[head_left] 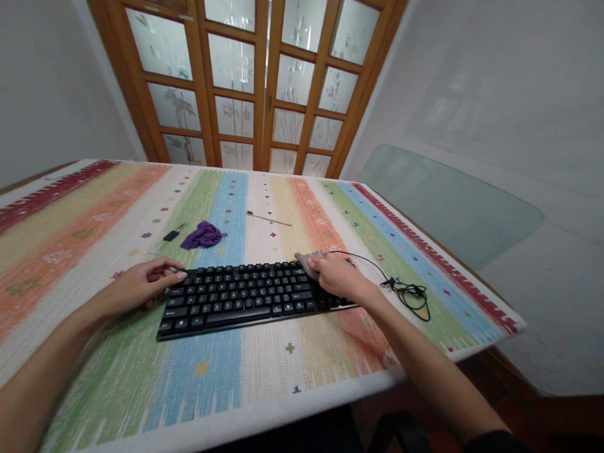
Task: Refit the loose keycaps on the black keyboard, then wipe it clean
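Observation:
A black keyboard (243, 294) lies flat on the striped tablecloth in front of me. At its upper left corner, my left hand (142, 283) steadies it, with the thumb on the edge and the other fingers bent beside it. My right hand (337, 275) presses a grey cloth (306, 263) onto the keys toward the right end. The forearm and hand hide part of the number pad. Behind the keyboard lies a crumpled purple cloth (202, 235), with a small black object (171, 235) just left of it.
A thin stick-like brush (269, 218) lies farther back on the tablecloth (200, 382). The bundled black cable (412, 295) rests right of the keyboard. Beyond the table stand wooden glass-paned doors (264, 105); a glass panel (448, 199) leans at the right wall.

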The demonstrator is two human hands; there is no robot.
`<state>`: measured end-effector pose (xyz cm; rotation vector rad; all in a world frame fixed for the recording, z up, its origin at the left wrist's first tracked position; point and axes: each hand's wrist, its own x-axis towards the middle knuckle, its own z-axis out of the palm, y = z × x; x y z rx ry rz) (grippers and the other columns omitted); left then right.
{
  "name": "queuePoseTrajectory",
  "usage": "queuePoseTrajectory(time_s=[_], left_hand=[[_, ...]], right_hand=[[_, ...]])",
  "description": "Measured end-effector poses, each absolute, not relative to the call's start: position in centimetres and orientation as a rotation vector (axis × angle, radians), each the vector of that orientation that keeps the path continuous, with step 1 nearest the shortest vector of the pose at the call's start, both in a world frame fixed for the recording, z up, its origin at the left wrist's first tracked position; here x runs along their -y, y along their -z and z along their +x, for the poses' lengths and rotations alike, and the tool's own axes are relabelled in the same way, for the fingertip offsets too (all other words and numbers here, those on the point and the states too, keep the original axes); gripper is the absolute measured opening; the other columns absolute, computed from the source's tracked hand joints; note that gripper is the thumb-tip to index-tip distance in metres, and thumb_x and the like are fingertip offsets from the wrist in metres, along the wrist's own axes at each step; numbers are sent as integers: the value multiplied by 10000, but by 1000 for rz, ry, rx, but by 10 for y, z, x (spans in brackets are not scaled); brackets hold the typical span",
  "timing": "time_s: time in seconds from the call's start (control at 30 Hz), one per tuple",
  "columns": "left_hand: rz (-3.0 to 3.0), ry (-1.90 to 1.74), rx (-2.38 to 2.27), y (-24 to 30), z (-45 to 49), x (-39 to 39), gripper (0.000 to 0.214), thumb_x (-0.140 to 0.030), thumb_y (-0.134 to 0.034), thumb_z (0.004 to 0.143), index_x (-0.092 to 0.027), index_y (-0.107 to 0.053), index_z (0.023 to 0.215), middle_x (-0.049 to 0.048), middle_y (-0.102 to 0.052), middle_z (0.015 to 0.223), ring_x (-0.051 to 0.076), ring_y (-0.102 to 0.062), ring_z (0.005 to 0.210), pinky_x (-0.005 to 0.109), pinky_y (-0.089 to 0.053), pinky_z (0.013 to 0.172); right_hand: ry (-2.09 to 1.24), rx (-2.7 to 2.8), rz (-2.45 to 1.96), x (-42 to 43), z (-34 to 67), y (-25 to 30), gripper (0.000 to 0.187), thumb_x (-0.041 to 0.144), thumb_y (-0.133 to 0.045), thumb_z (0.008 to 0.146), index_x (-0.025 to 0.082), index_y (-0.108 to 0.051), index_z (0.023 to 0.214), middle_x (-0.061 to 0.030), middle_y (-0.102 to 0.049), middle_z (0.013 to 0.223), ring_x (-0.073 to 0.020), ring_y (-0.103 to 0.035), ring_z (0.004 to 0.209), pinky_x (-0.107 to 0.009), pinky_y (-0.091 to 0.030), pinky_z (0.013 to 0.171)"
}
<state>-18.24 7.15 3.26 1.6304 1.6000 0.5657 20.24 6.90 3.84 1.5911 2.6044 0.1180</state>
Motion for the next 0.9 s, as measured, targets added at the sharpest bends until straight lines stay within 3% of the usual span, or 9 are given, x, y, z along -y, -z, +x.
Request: queuePoseTrajectory(time_s=[0.1, 0.2, 0.43, 0.67, 0.9], left_hand=[[1624, -563, -1600, -31, -183, -72, 715, -748, -604, 580, -154, -601, 978, -79, -479, 477, 133, -440, 401, 256, -355, 400], [1647, -558, -1585, -28, -186, -73, 706, -750, -604, 595, -157, -600, 977, -78, -474, 475, 137, -445, 403, 253, -352, 403], [1672, -538, -1595, -25, -189, -73, 725, -767, -587, 616, -154, -598, 1003, -75, -482, 483, 139, -457, 415, 253, -368, 415], [1635, -537, -1607, -28, -186, -73, 756, -785, -601, 570, -162, -596, 998, -78, -498, 491, 135, -448, 420, 251, -366, 415], [1646, -535, -1588, -29, -187, -72, 719, -762, -602, 606, -163, -595, 1003, -82, -497, 487, 140, -458, 427, 254, -367, 424]], right_hand=[[-183, -2654, 1543, -59, 205, -30, 539, 6, -398, 803, 35, -598, 1302, -212, -631, 1293, -302, -583, 1219, -447, -456, 1034], [-171, -2660, 1538, -47, 208, -23, 621, -20, -407, 757, 11, -541, 1363, -224, -563, 1380, -304, -519, 1307, -459, -422, 1092], [-160, -2569, 1510, -14, 204, -30, 595, -42, -418, 770, -19, -550, 1349, -254, -508, 1415, -356, -508, 1307, -447, -486, 1045], [-402, -2623, 1394, 14, 205, -25, 593, -46, -431, 734, 19, -598, 1299, -213, -602, 1335, -277, -624, 1190, -365, -530, 988], [-548, -2599, 1473, 29, 203, -7, 573, -34, -437, 753, -16, -596, 1304, -227, -562, 1367, -326, -573, 1247, -384, -572, 929]])
